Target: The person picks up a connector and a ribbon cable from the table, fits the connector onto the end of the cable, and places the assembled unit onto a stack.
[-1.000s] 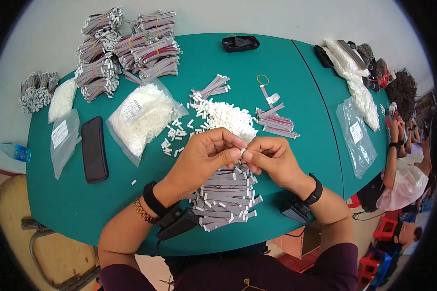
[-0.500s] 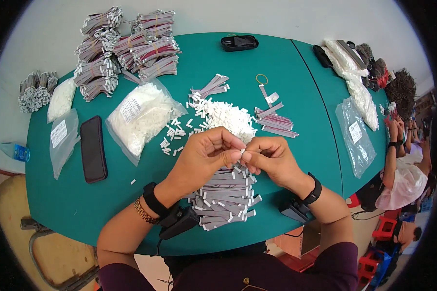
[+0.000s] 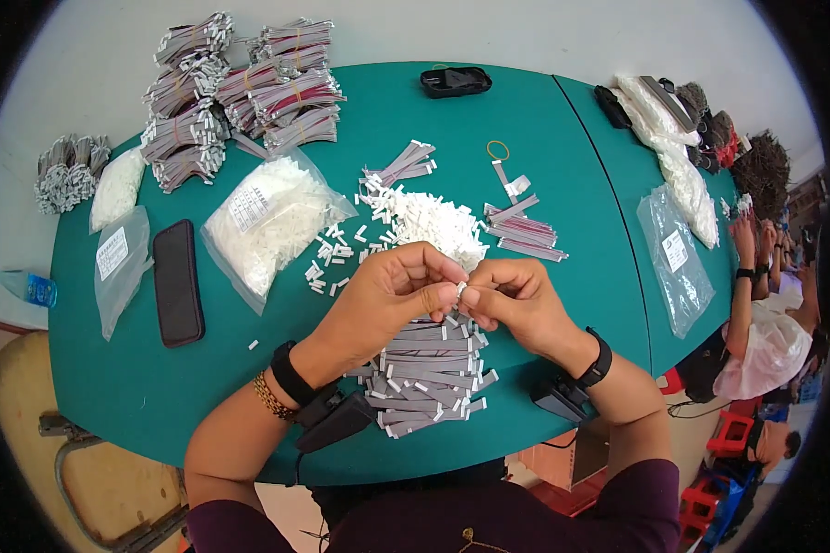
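Over the table's middle, my left hand (image 3: 398, 288) and my right hand (image 3: 512, 300) meet, thumbs and forefingers closed in a pinch. Between the thumb tips shows a small white plastic connector piece (image 3: 460, 288); the fingers cover most of it, and I cannot see whether a cable end is in it. Just beyond the hands lies a heap of loose white connector pieces (image 3: 433, 221). Below them, close to me, grey flat ribbon cables (image 3: 429, 380) with white ends lie in a layered stack, its far part hidden under my hands.
A bag of white pieces (image 3: 272, 221) and a dark phone (image 3: 178, 284) lie left. Bundled cables (image 3: 281, 92) are piled at the far left. More cables (image 3: 526, 229) and a rubber band (image 3: 497, 149) lie right of the heap. Another person's arm (image 3: 742, 286) is at the far right.
Both hands keep the same pinch, with only a tiny shift of my left wrist. At the far right the other person's hands have moved slightly.
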`<state>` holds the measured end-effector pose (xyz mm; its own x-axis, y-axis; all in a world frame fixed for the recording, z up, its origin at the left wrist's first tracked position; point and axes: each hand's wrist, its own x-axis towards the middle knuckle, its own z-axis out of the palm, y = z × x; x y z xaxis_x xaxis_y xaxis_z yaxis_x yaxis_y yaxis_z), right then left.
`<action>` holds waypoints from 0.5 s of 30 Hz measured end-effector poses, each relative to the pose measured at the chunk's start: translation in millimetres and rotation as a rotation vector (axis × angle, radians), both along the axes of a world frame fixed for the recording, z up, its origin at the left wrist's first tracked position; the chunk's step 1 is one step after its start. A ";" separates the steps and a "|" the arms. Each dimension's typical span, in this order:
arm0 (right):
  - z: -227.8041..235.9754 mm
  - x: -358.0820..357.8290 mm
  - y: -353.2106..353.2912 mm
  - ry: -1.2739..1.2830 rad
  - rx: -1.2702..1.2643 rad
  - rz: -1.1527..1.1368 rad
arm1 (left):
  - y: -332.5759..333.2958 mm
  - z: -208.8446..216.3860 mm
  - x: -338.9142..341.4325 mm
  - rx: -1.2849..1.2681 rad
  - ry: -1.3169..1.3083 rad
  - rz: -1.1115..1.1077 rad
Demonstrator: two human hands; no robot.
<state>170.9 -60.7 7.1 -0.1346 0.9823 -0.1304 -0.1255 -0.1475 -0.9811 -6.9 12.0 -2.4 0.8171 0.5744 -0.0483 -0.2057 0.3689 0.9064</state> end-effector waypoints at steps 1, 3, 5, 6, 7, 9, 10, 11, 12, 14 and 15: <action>0.3 0.1 0.3 0.000 0.000 0.001 | -0.1 0.4 0.1 0.000 0.000 0.001; 1.4 0.5 0.6 -0.002 -0.008 0.001 | -0.7 1.7 0.6 0.039 -0.003 0.015; 1.7 0.8 0.3 -0.006 -0.017 -0.002 | -2.4 2.8 1.9 0.077 -0.008 0.027; 1.7 0.9 0.1 -0.022 -0.020 -0.009 | -3.6 3.2 2.6 0.110 -0.014 0.059; 1.6 0.9 -0.3 -0.023 -0.020 -0.010 | -4.7 3.4 3.0 0.110 -0.014 0.058; 2.8 0.3 -1.0 -0.039 -0.022 -0.017 | -6.0 3.7 3.3 0.144 -0.020 0.091; 4.0 -0.3 -1.4 -0.077 0.031 -0.020 | -6.3 3.7 3.1 0.149 -0.010 0.095; 5.3 -0.8 -1.8 -0.077 0.032 -0.020 | -6.4 3.6 2.9 0.149 -0.010 0.095; 6.5 -1.3 -2.2 -0.115 0.086 -0.024 | -6.3 3.7 2.6 0.155 -0.001 0.098; 5.3 0.0 -0.7 -0.068 0.033 -0.001 | -3.0 4.2 0.8 0.103 0.018 0.045; 4.6 0.8 0.1 -0.068 0.034 -0.002 | -1.4 4.6 0.2 0.104 0.019 0.043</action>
